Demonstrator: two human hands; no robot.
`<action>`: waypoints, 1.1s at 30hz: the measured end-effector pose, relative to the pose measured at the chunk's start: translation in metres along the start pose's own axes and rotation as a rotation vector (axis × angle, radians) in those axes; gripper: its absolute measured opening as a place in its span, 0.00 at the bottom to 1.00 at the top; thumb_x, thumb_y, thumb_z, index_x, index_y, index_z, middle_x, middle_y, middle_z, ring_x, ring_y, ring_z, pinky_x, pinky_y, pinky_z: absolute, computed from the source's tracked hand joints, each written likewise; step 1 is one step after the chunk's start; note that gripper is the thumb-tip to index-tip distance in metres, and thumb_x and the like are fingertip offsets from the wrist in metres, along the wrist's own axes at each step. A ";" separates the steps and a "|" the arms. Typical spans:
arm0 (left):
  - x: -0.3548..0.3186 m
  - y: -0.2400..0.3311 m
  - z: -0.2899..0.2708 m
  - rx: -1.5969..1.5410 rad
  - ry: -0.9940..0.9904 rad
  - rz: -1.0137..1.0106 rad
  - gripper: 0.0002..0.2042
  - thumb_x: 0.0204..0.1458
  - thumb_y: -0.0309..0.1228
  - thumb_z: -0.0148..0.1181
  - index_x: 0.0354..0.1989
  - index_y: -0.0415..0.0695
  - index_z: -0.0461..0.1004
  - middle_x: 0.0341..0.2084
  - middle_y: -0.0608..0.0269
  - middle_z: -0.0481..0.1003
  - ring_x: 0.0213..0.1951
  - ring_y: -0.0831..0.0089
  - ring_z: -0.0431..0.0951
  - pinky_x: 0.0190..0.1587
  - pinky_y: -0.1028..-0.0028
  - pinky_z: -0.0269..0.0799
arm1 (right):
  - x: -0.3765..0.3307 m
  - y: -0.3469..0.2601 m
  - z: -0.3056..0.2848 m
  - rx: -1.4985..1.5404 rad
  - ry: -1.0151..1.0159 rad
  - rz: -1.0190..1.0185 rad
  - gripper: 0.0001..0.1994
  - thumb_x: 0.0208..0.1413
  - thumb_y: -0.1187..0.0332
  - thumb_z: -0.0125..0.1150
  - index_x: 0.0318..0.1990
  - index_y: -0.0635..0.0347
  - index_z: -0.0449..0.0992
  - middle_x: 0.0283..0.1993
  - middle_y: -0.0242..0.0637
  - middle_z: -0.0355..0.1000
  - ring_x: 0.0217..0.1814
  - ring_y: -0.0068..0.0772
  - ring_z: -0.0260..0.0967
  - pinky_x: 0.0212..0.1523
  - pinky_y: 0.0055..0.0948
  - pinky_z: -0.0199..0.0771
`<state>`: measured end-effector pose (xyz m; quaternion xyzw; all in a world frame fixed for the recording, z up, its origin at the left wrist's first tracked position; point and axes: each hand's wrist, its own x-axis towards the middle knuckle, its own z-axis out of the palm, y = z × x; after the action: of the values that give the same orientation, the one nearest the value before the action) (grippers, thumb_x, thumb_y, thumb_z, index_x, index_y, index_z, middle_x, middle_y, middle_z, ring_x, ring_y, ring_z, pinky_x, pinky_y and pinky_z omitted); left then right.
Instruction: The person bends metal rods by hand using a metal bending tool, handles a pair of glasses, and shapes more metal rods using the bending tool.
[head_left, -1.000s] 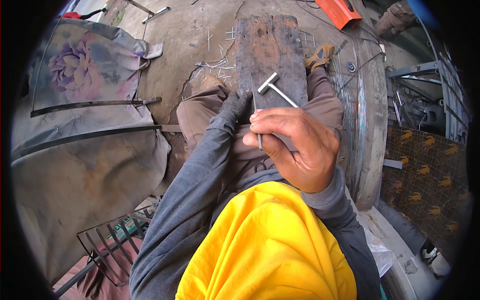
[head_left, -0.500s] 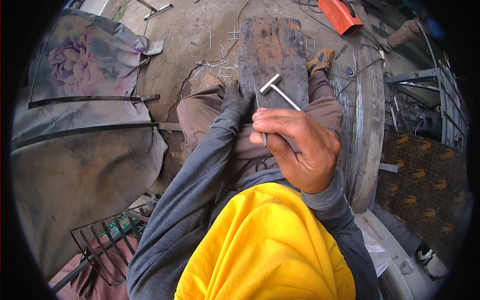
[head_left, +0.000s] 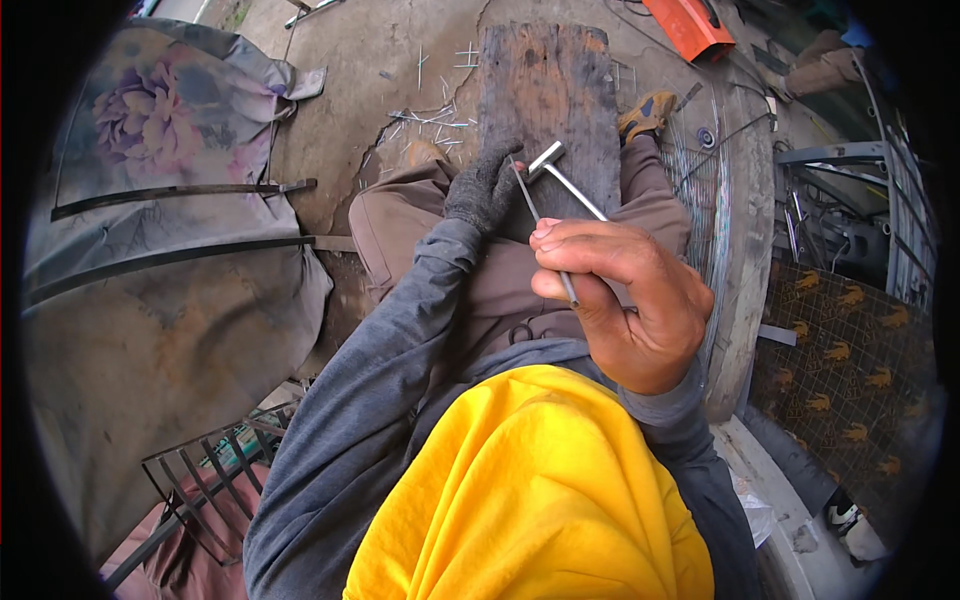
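Between the thumb and fingers of my bare right hand (head_left: pixel 645 300) is a thin grey rod (head_left: pixel 540 222), slanting up and left away from me. My left hand (head_left: pixel 485 190), in a dark knitted glove, closes at the rod's far end, where a bare fingertip shows beside it. A small metal hammer (head_left: pixel 548 160) has its silver head over the worn wooden plank (head_left: pixel 550 85) between my legs. The hammer's handle runs back behind my right hand, so whether my lower fingers hold it is hidden.
Short thin rods (head_left: pixel 430 122) are scattered on the concrete left of the plank. Long wires (head_left: pixel 690 210) lie along the right-hand ledge. An orange machine (head_left: pixel 690 28) stands far right, a metal frame (head_left: pixel 890 190) nearer. Draped cloth (head_left: pixel 170 360) covers the left side.
My left hand has come up and right from beside the plank to the rod's far end. My right hand has shifted right with the rod, which slants more. The hammer has barely moved.
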<state>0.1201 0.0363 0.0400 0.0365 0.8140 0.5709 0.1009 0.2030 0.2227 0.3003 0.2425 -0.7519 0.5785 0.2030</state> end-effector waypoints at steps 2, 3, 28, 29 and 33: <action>-0.005 0.011 0.002 0.303 0.063 0.029 0.20 0.61 0.46 0.49 0.59 0.54 0.69 0.45 0.53 0.78 0.46 0.48 0.78 0.49 0.57 0.72 | 0.001 0.000 -0.003 0.000 -0.012 0.026 0.10 0.46 0.77 0.71 0.36 0.62 0.78 0.33 0.36 0.79 0.38 0.37 0.81 0.37 0.29 0.81; -0.006 0.017 0.002 0.305 0.060 0.025 0.20 0.61 0.46 0.49 0.59 0.54 0.69 0.45 0.53 0.78 0.46 0.48 0.78 0.49 0.57 0.72 | 0.001 0.002 -0.003 0.001 -0.011 0.031 0.10 0.46 0.77 0.71 0.36 0.62 0.78 0.33 0.36 0.79 0.38 0.37 0.81 0.37 0.29 0.81; -0.008 0.021 -0.005 0.341 -0.052 0.029 0.22 0.61 0.48 0.50 0.59 0.50 0.70 0.52 0.49 0.74 0.54 0.50 0.74 0.54 0.60 0.70 | 0.003 0.012 0.006 0.150 -0.082 0.001 0.07 0.56 0.71 0.66 0.37 0.65 0.75 0.31 0.42 0.77 0.33 0.35 0.78 0.41 0.34 0.82; -0.008 0.021 -0.005 0.332 -0.039 0.081 0.22 0.61 0.48 0.51 0.59 0.50 0.70 0.52 0.49 0.74 0.54 0.50 0.74 0.54 0.60 0.70 | 0.003 0.012 0.007 0.144 -0.080 -0.009 0.07 0.56 0.72 0.66 0.37 0.65 0.74 0.31 0.42 0.77 0.33 0.34 0.78 0.41 0.33 0.82; -0.013 0.026 -0.004 0.334 -0.027 0.108 0.23 0.61 0.48 0.52 0.60 0.50 0.70 0.53 0.48 0.73 0.54 0.50 0.74 0.54 0.60 0.70 | 0.000 0.014 0.015 0.127 0.055 0.030 0.13 0.44 0.66 0.76 0.33 0.59 0.78 0.29 0.34 0.78 0.29 0.33 0.78 0.28 0.25 0.77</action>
<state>0.1305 0.0391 0.0669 0.1043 0.8928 0.4320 0.0736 0.1941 0.2108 0.2859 0.2276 -0.7113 0.6346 0.1989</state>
